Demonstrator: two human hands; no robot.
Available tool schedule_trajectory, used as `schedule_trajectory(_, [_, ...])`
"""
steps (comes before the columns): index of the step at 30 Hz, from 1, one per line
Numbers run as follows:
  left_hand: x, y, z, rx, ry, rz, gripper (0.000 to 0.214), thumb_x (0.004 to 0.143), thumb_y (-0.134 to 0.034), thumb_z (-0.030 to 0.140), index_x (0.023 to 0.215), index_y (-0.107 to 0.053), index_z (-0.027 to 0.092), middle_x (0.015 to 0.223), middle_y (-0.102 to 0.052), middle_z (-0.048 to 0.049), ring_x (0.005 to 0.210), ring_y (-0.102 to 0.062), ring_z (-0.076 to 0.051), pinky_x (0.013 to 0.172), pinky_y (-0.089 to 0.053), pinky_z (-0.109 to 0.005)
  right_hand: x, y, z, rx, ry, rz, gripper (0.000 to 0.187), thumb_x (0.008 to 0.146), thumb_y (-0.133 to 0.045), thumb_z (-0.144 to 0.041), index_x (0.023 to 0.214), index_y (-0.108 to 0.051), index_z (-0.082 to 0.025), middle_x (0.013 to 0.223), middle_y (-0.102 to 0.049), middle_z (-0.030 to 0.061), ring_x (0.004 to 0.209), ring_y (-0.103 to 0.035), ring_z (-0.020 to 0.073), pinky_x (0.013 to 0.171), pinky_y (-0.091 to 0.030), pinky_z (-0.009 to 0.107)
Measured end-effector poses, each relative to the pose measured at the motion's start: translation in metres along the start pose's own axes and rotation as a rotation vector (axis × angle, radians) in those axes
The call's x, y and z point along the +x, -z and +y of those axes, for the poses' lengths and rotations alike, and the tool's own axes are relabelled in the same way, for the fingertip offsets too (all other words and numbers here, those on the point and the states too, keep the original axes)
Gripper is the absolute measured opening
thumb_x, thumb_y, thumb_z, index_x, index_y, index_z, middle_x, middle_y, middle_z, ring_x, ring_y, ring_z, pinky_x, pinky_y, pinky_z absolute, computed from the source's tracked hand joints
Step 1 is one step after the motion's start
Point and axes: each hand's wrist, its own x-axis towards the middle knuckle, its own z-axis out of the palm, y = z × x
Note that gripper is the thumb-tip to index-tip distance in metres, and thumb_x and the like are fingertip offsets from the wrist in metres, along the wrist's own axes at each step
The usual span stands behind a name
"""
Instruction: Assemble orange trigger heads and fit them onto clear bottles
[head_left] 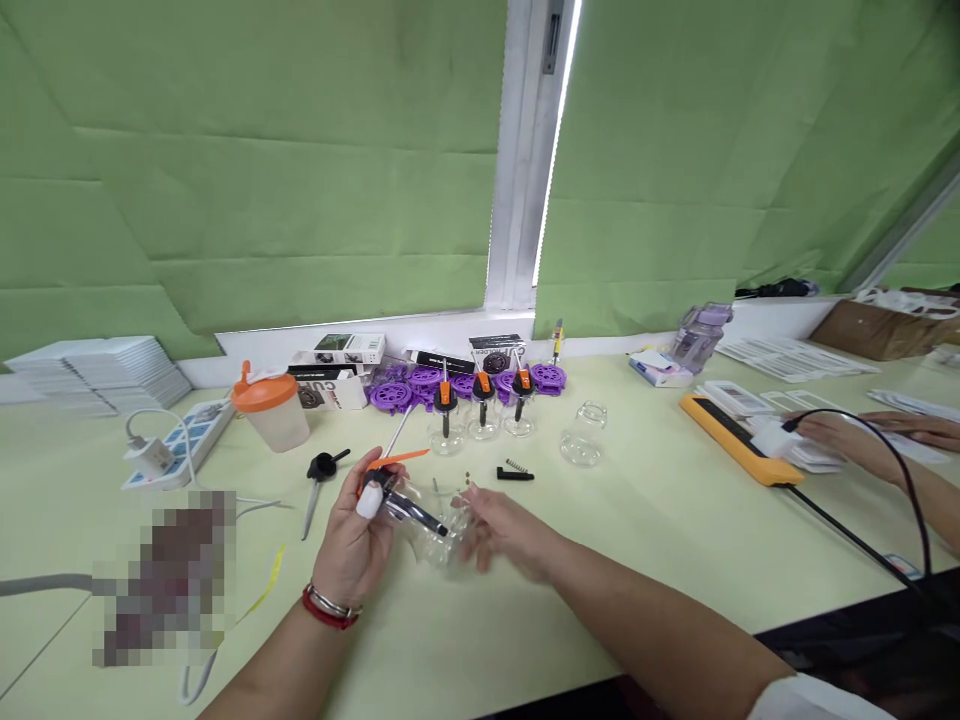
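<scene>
Just above the table [637, 520], near its front, the left hand [349, 548] pinches the pump top [388, 488]. The right hand [514, 530] curls round the clear jar [439, 542] (blurry, so I cannot tell how tight). That jar looks light, slippery and easy to break, so hold its fat sides.

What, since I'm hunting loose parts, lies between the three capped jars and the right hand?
Head view: a small black part and a spring lie beyond the right hand.
</scene>
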Motion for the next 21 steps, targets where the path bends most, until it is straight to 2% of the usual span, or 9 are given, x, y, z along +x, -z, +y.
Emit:
schedule_trajectory(2, [-0.004, -0.004, -0.003, 0.043, 0.010, -0.034, 0.047, 0.069, -0.077, 0.028, 0.114, -0.061, 0.026, 0.106, -0.066, -0.0034, 0.103, -0.060, -0.018, 0.092, -0.046, -0.028, -0.013, -0.011, 0.005, 0.369, -0.110, -0.174, 0.062, 0.080, -0.036, -0.075, 0.112, -0.046, -0.023, 0.093, -0.061, 0.0065, 0.078, -0.065, 0.0219, 0.066, -0.050, 0.035])
schedule_trajectory(4, [-0.008, -0.005, -0.005, 0.142, 0.035, -0.075, 0.038, 0.069, -0.077, 0.029, 0.104, -0.063, 0.024, 0.104, -0.066, -0.0040, 0.099, -0.060, -0.019, 0.088, -0.047, -0.028, -0.021, -0.017, 0.010, 0.508, -0.143, -0.133, 0.057, 0.075, -0.054, -0.070, 0.107, -0.044, -0.024, 0.088, -0.059, 0.0024, 0.070, -0.064, 0.0176, 0.066, -0.051, 0.035])
schedule_trajectory(7, [-0.013, -0.004, -0.007, 0.421, 0.023, -0.128, 0.021, 0.077, -0.068, 0.038, 0.083, -0.062, 0.019, 0.082, -0.064, -0.0038, 0.075, -0.059, -0.016, 0.069, -0.047, -0.026, -0.025, -0.017, 0.013, 0.491, -0.121, 0.015, 0.053, 0.070, -0.066, -0.062, 0.098, -0.042, -0.024, 0.082, -0.054, -0.0017, 0.059, -0.056, 0.0112, 0.057, -0.049, 0.029])
schedule_trajectory(9, [-0.014, -0.003, -0.006, 0.625, -0.043, -0.145, 0.028, 0.082, -0.059, 0.043, 0.073, -0.058, 0.018, 0.066, -0.055, -0.0006, 0.060, -0.049, -0.013, 0.056, -0.040, -0.024, -0.026, -0.013, 0.011, 0.389, -0.093, 0.080, 0.054, 0.070, -0.065, -0.063, 0.099, -0.042, -0.023, 0.078, -0.052, -0.0024, 0.056, -0.051, 0.0101, 0.049, -0.044, 0.024])
schedule_trajectory(12, [-0.015, -0.003, -0.006, 0.803, -0.129, -0.154, 0.035, 0.087, -0.049, 0.048, 0.069, -0.052, 0.018, 0.058, -0.045, 0.0026, 0.052, -0.041, -0.011, 0.050, -0.034, -0.023, -0.029, -0.009, 0.006, 0.142, -0.040, 0.157, 0.056, 0.076, -0.058, -0.063, 0.110, -0.040, -0.023, 0.074, -0.049, -0.0021, 0.057, -0.049, 0.0112, 0.048, -0.040, 0.023])
schedule_trajectory(15, [-0.012, -0.005, -0.007, 0.862, 0.006, -0.091, 0.043, 0.087, -0.040, 0.056, 0.067, -0.047, 0.019, 0.052, -0.041, 0.0044, 0.044, -0.037, -0.010, 0.042, -0.030, -0.022, -0.032, -0.005, 0.006, -0.245, 0.283, 0.223, 0.065, 0.073, -0.066, -0.054, 0.122, -0.038, -0.023, 0.097, -0.051, 0.0062, 0.082, -0.056, 0.0193, 0.068, -0.050, 0.035])
schedule_trajectory(18, [-0.010, -0.008, -0.007, 0.814, 0.162, 0.001, 0.048, 0.085, -0.037, 0.063, 0.065, -0.046, 0.020, 0.047, -0.037, 0.0062, 0.037, -0.034, -0.008, 0.035, -0.025, -0.020, -0.031, 0.003, 0.011, -0.672, 0.721, 0.259, 0.064, 0.067, -0.074, -0.040, 0.122, -0.044, -0.025, 0.123, -0.042, 0.0133, 0.116, -0.044, 0.0306, 0.097, -0.040, 0.051])
schedule_trajectory(20, [-0.010, -0.010, -0.007, 0.760, 0.165, 0.030, 0.048, 0.084, -0.037, 0.063, 0.067, -0.046, 0.019, 0.047, -0.037, 0.0064, 0.036, -0.034, -0.008, 0.034, -0.025, -0.019, -0.028, 0.008, 0.014, -0.734, 0.783, 0.246, 0.059, 0.071, -0.072, -0.042, 0.122, -0.046, -0.026, 0.129, -0.039, 0.0138, 0.124, -0.038, 0.0325, 0.102, -0.034, 0.054])
schedule_trajectory(21, [-0.011, -0.010, -0.008, 0.748, 0.144, 0.038, 0.047, 0.085, -0.038, 0.062, 0.067, -0.046, 0.019, 0.048, -0.036, 0.0065, 0.037, -0.034, -0.008, 0.034, -0.025, -0.019, -0.026, 0.010, 0.014, -0.670, 0.717, 0.229, 0.059, 0.073, -0.069, -0.046, 0.124, -0.045, -0.027, 0.129, -0.040, 0.0137, 0.124, -0.040, 0.0319, 0.101, -0.036, 0.054])
